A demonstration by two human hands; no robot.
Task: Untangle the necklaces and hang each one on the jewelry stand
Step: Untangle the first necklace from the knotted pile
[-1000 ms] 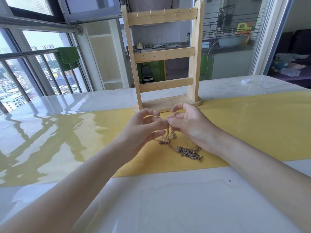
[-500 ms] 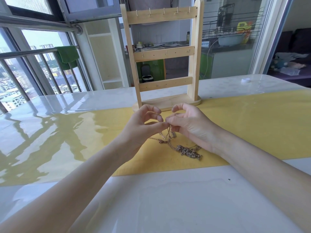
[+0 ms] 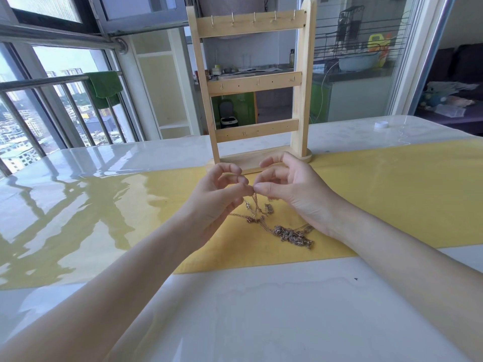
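Left hand (image 3: pixel 217 194): my thumb and forefinger pinch a strand of the tangled gold chain necklaces (image 3: pixel 277 226).
Right hand (image 3: pixel 290 189): pinches the same strand.
Necklaces: heaped on the yellow mat (image 3: pixel 392 194), worktop (image 3: pixel 261 309).
Pale wooden jewelry stand (image 3: pixel 254 84): just behind, hooks bare.

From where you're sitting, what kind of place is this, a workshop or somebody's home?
Most likely a home, a high-rise flat. The table stands beside a railed balcony window overlooking city buildings, and behind the jewelry stand glass doors show a kitchen counter with a dish rack.
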